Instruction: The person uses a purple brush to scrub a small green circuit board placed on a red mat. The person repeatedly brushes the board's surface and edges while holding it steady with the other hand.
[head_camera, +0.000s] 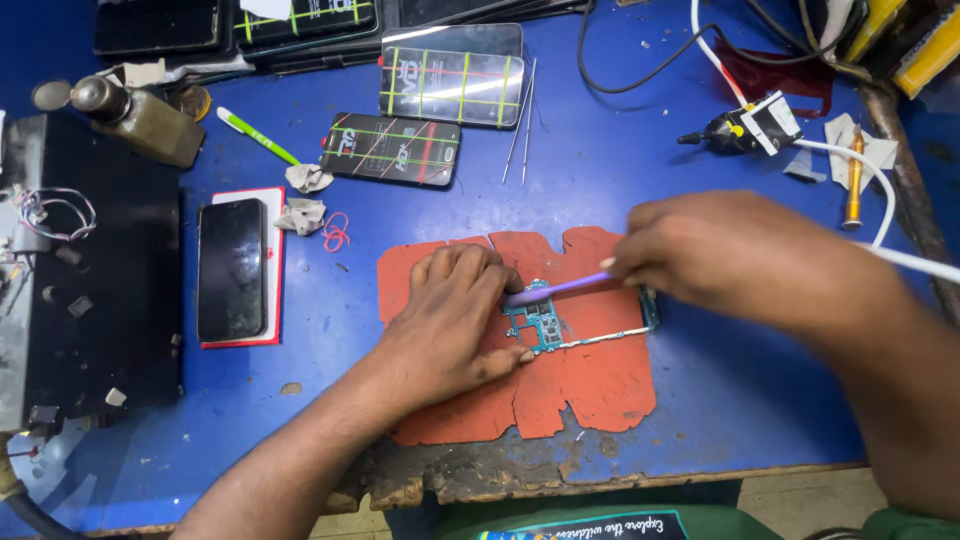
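An opened phone frame with a blue-green circuit board (547, 322) lies on a torn red mat (590, 385) at the middle of the blue table. My left hand (450, 320) presses down on the left part of the board, fingers curled over it. My right hand (720, 250) comes in from the right and grips a thin purple tool (555, 291) whose tip touches the top of the board beside my left fingers. The right hand is blurred.
A black phone (231, 268) rests on a red-and-white card at left. Boxed screens (392, 149) and metal tweezers (522, 122) lie behind the mat. A brass bottle (140, 118), a green pen (257, 135), a white cable (880, 200) and a screwdriver (853, 180) surround them. The table's front edge is chipped.
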